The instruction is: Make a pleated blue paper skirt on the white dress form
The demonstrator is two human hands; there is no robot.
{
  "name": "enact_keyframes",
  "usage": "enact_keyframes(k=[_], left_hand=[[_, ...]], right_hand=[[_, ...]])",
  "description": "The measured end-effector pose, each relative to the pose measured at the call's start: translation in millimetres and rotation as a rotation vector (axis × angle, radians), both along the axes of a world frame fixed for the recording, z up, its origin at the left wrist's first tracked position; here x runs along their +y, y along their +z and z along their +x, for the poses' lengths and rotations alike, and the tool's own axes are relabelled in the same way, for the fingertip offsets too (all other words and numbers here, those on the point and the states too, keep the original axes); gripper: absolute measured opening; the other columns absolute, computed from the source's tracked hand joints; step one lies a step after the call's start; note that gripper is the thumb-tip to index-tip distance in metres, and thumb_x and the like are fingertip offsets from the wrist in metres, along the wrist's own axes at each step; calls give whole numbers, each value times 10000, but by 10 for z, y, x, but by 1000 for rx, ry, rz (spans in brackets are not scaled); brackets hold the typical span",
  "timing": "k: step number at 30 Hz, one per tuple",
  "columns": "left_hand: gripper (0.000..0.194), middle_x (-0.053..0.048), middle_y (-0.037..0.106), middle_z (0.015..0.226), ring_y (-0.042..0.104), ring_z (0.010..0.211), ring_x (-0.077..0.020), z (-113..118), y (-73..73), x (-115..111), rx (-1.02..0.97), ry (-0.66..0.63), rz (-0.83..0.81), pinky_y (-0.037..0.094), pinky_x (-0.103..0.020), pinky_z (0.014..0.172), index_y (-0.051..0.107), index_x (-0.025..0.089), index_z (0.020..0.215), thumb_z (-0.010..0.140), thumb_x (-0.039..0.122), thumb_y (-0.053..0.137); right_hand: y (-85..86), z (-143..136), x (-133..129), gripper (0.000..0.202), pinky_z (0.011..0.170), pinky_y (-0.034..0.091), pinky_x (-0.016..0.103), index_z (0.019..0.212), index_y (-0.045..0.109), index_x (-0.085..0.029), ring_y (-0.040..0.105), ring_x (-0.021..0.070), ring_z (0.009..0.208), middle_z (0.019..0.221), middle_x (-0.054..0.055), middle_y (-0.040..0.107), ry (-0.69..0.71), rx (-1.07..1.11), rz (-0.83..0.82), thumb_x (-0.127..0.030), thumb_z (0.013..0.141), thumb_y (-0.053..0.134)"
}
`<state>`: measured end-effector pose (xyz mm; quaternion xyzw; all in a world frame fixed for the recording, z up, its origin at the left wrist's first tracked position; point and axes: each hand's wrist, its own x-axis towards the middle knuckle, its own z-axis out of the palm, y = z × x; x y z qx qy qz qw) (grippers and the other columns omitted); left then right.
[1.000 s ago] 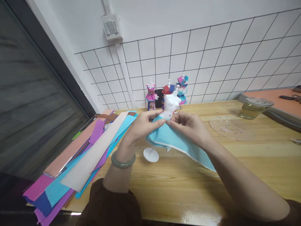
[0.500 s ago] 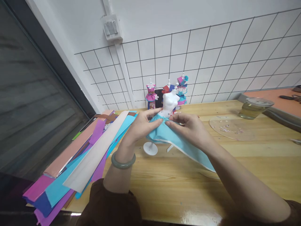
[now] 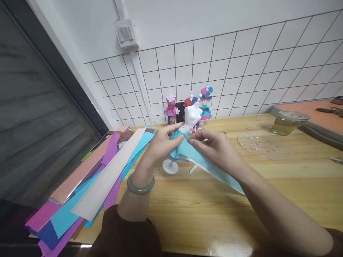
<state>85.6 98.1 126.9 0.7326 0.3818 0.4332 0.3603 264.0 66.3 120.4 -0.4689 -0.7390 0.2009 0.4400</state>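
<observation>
A small white dress-form mannequin (image 3: 192,117) leans to the right, its round white base (image 3: 170,166) seen below. Around its waist lies a light-blue paper strip (image 3: 184,150), gathered at the top, with a pale lower edge and a long tail running right beneath my forearm. My left hand (image 3: 164,141) is closed around the waist from the left, thumb pressing the gathers. With thumb and forefinger, my right hand (image 3: 217,144) pinches the strip's upper edge at the front of the waist. A narrow white strip (image 3: 193,169) pokes out below the blue paper.
Several dressed mini mannequins (image 3: 171,109) stand at the back by a dark upright object (image 3: 180,112). Coloured paper strips (image 3: 112,171) are piled on the left. Rightward are a clear disc (image 3: 261,146) with small gems, a cup of yellowish liquid (image 3: 289,123) and an orange-topped board (image 3: 321,114).
The mannequin tilts slightly more and its base has shifted a little up. Both hands keep almost the same grip; the right fingers have moved slightly along the blue edge.
</observation>
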Motion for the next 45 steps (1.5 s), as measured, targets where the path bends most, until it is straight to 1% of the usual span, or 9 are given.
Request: enact_keyframes(k=[4,7,11,20,26,33,38,41,45], left_hand=[[447,-58,610,1254,595,1090,-233,4,-8,-7,12,-7,10,487,-365,900,581,237,1233,788,266,608],[454,-66,581,1292,587,1105,-245,4,-8,-13,22,-1,14,480,-381,913,580,234,1237,786,276,612],[459,-74,587,1282,578,1119,-254,0,-11,-7,6,-9,7,477,-391,919,585,230,1233,778,285,623],[461,-66,601,1266,571,1134,-248,6,-19,-2,-13,-35,-2,474,-381,924,583,240,1233,776,273,632],[458,-66,599,1268,564,1146,-257,2,-27,1,-29,-47,-8,468,-383,932,589,236,1227,773,276,642],[450,-63,595,1273,564,1147,-253,-2,-36,28,-61,-64,-5,473,-383,926,591,235,1220,775,274,645],[464,-93,568,1302,569,1138,-256,2,-12,26,-109,-51,17,480,-380,921,591,185,1217,763,260,653],[454,-82,587,1281,568,1140,-253,8,-9,20,-100,-48,18,480,-374,922,600,201,1209,761,249,653],[446,-65,599,1268,568,1142,-248,11,-18,20,-80,-60,18,479,-370,921,601,228,1208,765,243,651]], right_hand=[[12,-11,6,170,663,454,297,813,679,-195,615,185,761,823,42,697,58,57,2,-324,839,572],[9,-22,21,171,666,451,292,821,685,-194,609,178,763,833,38,696,95,101,5,-324,841,575],[10,-25,20,172,680,454,302,856,685,-185,611,183,760,839,45,698,67,122,-22,-321,834,582],[3,-12,22,181,596,422,273,783,623,-166,554,153,666,748,40,648,-5,140,-41,-345,805,606],[14,-17,20,162,574,404,265,788,620,-163,536,142,637,717,29,628,-36,112,-18,-324,801,604],[34,-6,-6,125,570,404,252,798,639,-161,542,130,632,710,19,632,-24,117,14,-279,799,598],[60,8,-26,215,550,407,249,825,651,-150,548,133,628,727,35,657,-4,116,-12,-357,815,597],[51,5,-17,241,547,406,252,833,662,-150,550,137,628,733,39,672,-2,85,-15,-380,825,587],[25,-1,-3,206,589,429,258,865,679,-156,580,145,668,790,43,701,32,74,31,-330,840,571]])
